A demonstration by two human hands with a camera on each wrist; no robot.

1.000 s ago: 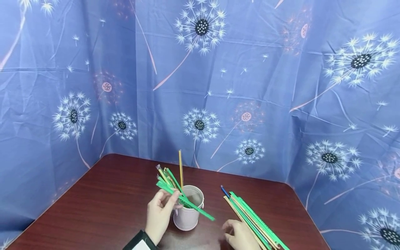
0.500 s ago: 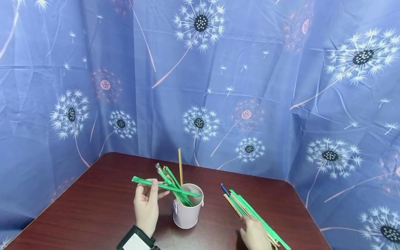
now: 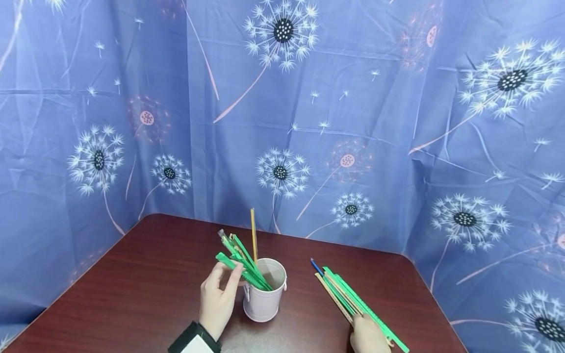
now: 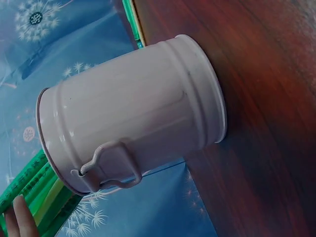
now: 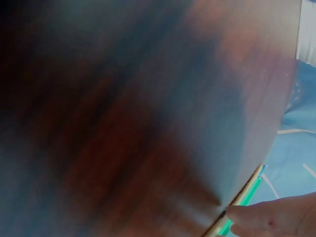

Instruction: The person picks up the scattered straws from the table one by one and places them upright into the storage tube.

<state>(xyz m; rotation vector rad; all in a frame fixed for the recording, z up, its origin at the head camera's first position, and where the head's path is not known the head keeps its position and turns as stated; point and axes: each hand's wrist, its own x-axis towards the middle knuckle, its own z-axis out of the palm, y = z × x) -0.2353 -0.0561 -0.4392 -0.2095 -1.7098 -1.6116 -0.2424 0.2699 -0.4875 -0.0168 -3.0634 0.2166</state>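
My left hand (image 3: 217, 300) pinches a green strip (image 3: 224, 258) between thumb and fingertips. Its lower end leans into a small pale pink pail (image 3: 261, 308), among other green strips with dark markings (image 4: 22, 183). A yellow pencil (image 3: 253, 235) stands upright at the pail's back, and a brush-like tip (image 3: 221, 233) pokes out to the left. On the right, my right hand (image 3: 370, 335) lies over a bundle of green strips (image 3: 375, 316) and wooden sticks (image 3: 328, 293). A fingertip (image 5: 234, 213) meets a wooden stick (image 5: 245, 190) in the right wrist view; whether it grips, I cannot tell.
The dark red-brown table (image 3: 145, 289) has rounded back corners. Blue curtains with dandelion prints (image 3: 282, 98) hang behind it and on both sides. A blue pencil (image 3: 316, 266) juts from the far end of the bundle.
The left hand first swung the green strip left, across the pail's top, then tilted it down into the pail. My right hand moved right, from beside the bundle onto it.
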